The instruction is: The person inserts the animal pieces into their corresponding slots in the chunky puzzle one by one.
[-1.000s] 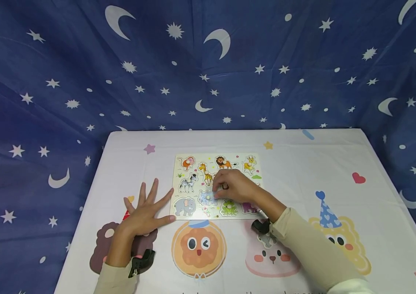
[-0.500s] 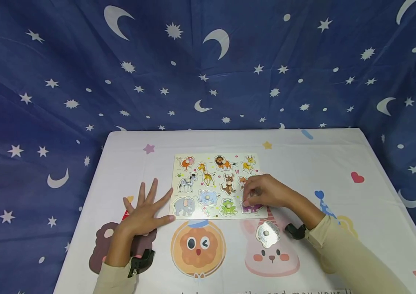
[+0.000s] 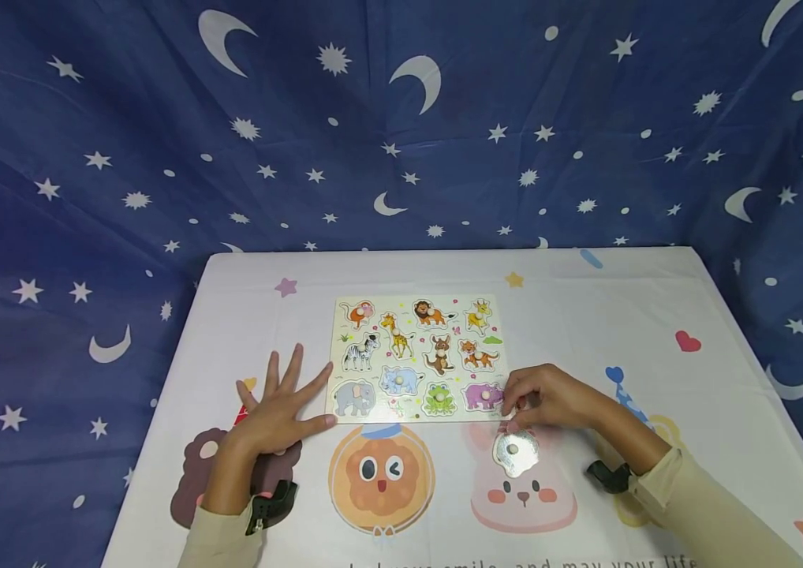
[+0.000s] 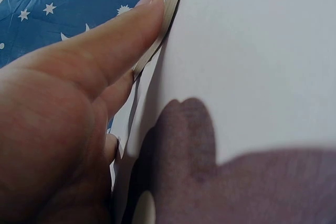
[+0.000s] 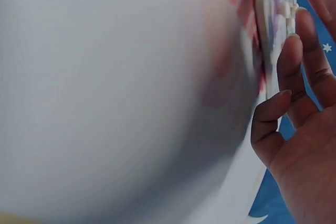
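A pale animal puzzle board lies flat on the table. My left hand rests at its left edge with fingers spread, thumb and index fingertips at the board; the left wrist view shows the thumb against the edge. At the board's near right corner, beside the purple hippo, is my right hand. Its fingers are loosely bent, and the right wrist view shows nothing between the fingers. Just below the hand lies a loose puzzle piece with a small knob, its picture washed out by glare.
The white tablecloth carries printed cartoon faces, stars and lettering. On the board are several animals, among them a lion, a frog and a grey elephant. A blue curtain hangs behind the table.
My right hand has moved from the board's middle, over the kangaroo and rhino, rightward past the hippo to the near right corner. The loose piece came out from under the wrist. The left hand stays.
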`<state>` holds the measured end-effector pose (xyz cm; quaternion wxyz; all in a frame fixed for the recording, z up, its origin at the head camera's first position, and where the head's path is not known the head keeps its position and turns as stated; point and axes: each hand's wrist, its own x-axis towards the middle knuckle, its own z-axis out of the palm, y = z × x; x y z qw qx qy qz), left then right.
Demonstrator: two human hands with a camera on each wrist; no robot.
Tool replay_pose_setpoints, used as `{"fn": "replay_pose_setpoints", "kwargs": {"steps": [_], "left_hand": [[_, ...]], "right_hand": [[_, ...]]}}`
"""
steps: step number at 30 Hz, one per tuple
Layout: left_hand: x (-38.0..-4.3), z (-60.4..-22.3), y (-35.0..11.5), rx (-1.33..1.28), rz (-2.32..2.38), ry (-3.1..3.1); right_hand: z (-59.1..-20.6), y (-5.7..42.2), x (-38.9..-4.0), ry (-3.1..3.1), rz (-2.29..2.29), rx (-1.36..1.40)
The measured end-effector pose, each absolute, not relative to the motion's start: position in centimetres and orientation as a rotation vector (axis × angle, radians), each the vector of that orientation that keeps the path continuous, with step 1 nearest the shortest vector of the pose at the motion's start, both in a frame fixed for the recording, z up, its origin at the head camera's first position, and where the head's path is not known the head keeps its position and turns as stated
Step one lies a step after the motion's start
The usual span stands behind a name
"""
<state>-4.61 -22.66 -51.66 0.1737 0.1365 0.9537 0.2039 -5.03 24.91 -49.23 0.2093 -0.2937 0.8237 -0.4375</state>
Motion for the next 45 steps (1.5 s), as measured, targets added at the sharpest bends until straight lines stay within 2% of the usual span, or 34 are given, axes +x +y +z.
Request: {"fn": "replay_pose_setpoints", "kwargs": {"steps": [20,38,45], "left_hand": [[-4.6,-51.6,-22.6,0.382,0.574,2.712],[-4.5,-51.3,-22.7,0.389,0.593,2.707],[-4.5,-51.2,-22.6,0.394,0.604,2.699]], "right_hand": [[-51.0,26.0,-3.6,2.143,-1.274,-0.83],[-51.6,25.2,-2.2,2.413,-1.087,-0.752],[-51.5,24.9,-1.7,2.447,-1.113,-0.849]]}}
